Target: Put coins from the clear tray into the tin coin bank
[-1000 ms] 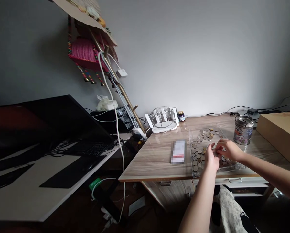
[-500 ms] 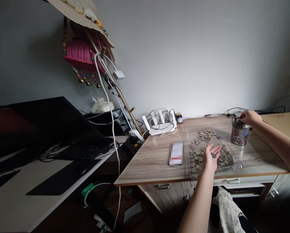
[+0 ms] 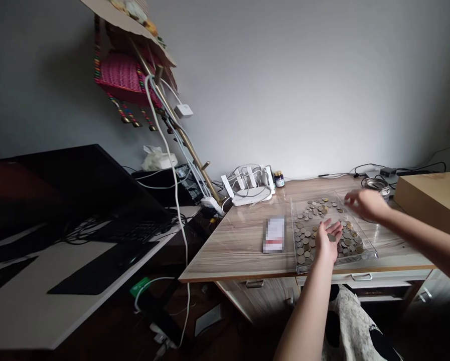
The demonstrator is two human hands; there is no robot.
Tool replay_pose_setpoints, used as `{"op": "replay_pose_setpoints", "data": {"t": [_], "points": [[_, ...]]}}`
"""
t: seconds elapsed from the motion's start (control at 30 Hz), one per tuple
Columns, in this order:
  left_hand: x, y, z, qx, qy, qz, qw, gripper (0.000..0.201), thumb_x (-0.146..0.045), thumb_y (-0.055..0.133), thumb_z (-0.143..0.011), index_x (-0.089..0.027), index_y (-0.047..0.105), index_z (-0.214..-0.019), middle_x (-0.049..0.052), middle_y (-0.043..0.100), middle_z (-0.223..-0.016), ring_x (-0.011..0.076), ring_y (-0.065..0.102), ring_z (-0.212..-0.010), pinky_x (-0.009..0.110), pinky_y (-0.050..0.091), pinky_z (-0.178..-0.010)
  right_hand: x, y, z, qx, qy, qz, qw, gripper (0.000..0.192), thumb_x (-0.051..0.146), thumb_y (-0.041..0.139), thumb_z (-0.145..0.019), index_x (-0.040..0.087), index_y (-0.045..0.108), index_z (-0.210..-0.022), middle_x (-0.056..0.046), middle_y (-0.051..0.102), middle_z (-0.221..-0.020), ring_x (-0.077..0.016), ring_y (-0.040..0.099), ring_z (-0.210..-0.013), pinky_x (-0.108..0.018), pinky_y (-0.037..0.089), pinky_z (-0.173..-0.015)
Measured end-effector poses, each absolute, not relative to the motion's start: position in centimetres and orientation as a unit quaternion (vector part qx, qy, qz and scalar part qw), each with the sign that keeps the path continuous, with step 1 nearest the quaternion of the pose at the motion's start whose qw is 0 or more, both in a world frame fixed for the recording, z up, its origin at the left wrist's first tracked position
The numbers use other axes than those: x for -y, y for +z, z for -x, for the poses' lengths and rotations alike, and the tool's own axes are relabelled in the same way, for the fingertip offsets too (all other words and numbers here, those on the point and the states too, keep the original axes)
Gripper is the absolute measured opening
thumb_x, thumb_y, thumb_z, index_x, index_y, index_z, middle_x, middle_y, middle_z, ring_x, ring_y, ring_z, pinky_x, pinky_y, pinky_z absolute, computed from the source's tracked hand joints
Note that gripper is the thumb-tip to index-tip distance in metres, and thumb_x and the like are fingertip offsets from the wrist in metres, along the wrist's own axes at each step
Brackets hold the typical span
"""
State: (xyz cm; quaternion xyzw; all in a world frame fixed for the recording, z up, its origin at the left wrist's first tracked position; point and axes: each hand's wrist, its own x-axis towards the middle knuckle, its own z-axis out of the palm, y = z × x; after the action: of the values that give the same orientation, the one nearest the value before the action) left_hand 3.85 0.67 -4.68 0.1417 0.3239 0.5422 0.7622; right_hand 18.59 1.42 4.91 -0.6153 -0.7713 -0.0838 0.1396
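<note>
A clear plastic tray [image 3: 364, 252] lies on the wooden desk with several coins [image 3: 315, 210] spread over it. My left hand [image 3: 327, 241] hovers palm up over the tray's near part, fingers apart, with a coin resting on the palm. My right hand [image 3: 364, 204] is blurred in motion above the tray's far right corner, between the tray and a round metal tin [image 3: 377, 184] partly hidden behind it. I cannot tell whether the right hand holds anything.
A small blurred card [image 3: 274, 234] lies left of the tray. A white router [image 3: 250, 185] with cables and a small jar [image 3: 279, 179] stand by the wall. A cardboard box [image 3: 431, 198] sits at the right. A dark monitor [image 3: 66, 185] and hanging cables are at the left.
My right hand went from the tray to the tin, then swung back toward the tray's far corner. My left hand opened palm up with a coin on it and stays there.
</note>
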Motion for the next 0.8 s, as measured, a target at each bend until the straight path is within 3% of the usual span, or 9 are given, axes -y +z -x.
{"op": "replay_pose_setpoints", "data": {"t": [0.2, 0.4, 0.5, 0.63, 0.7, 0.8], "points": [[-1.0, -4.7, -3.8, -0.323, 0.557, -0.061, 0.762, 0.035, -0.033, 0.031, -0.084, -0.011, 0.058, -0.081, 0.003, 0.052, -0.051, 0.0131, 0.052, -0.047, 0.025, 0.042, -0.050, 1.7, 0.1, -11.8, 0.837, 0.005, 0.545, 0.037, 0.024, 0.033, 0.044, -0.079, 0.019, 0.064, -0.083, -0.009, 0.065, -0.084, -0.0191, 0.059, -0.070, -0.027, 0.040, -0.058], [-0.8, -4.6, -3.8, -0.289, 0.579, -0.038, 0.761, 0.032, -0.030, 0.033, -0.084, -0.011, 0.058, -0.076, 0.005, 0.056, -0.061, 0.0120, 0.055, -0.054, 0.023, 0.044, -0.055, 0.6, 0.7, -11.6, 0.835, 0.045, 0.548, 0.031, 0.023, 0.026, 0.046, -0.077, 0.019, 0.067, -0.074, -0.006, 0.066, -0.072, -0.0164, 0.059, -0.063, -0.024, 0.038, -0.055], [-0.7, -4.7, -3.7, -0.283, 0.562, -0.052, 0.775, 0.033, -0.034, 0.033, -0.084, -0.011, 0.057, -0.081, 0.009, 0.060, -0.072, 0.0148, 0.060, -0.063, 0.026, 0.047, -0.060, -0.4, 2.6, -14.0, 0.823, 0.074, 0.555, 0.092, 0.023, 0.031, 0.048, -0.076, 0.020, 0.068, -0.070, -0.003, 0.065, -0.067, -0.0125, 0.056, -0.058, -0.021, 0.037, -0.052], [-0.6, -4.6, -3.6, -0.285, 0.545, -0.098, 0.782, 0.037, -0.036, 0.030, -0.085, -0.010, 0.055, -0.091, 0.016, 0.062, -0.085, 0.0184, 0.062, -0.072, 0.029, 0.049, -0.064, -3.2, 6.3, -20.3, 0.702, -0.005, 0.673, 0.234, 0.024, 0.036, 0.050, -0.073, 0.021, 0.068, -0.078, -0.003, 0.066, -0.074, -0.0139, 0.056, -0.062, -0.022, 0.037, -0.051], [-0.6, -4.5, -3.5, -0.289, 0.544, -0.111, 0.780, 0.038, -0.036, 0.029, -0.085, -0.009, 0.055, -0.094, 0.017, 0.061, -0.089, 0.0182, 0.062, -0.074, 0.029, 0.049, -0.067, -4.8, 7.6, -23.8, 0.612, -0.048, 0.745, 0.261, 0.024, 0.036, 0.052, -0.069, 0.022, 0.067, -0.081, -0.004, 0.066, -0.076, -0.0165, 0.056, -0.065, -0.024, 0.037, -0.050], [-0.5, -4.5, -3.5, -0.300, 0.539, -0.123, 0.778, 0.038, -0.036, 0.029, -0.085, -0.009, 0.054, -0.097, 0.019, 0.061, -0.094, 0.0183, 0.062, -0.079, 0.029, 0.048, -0.072, -6.3, 7.9, -27.2, 0.529, -0.051, 0.814, 0.236, 0.025, 0.035, 0.053, -0.066, 0.021, 0.068, -0.081, -0.007, 0.065, -0.080, -0.0199, 0.057, -0.069, -0.026, 0.037, -0.051]]}}
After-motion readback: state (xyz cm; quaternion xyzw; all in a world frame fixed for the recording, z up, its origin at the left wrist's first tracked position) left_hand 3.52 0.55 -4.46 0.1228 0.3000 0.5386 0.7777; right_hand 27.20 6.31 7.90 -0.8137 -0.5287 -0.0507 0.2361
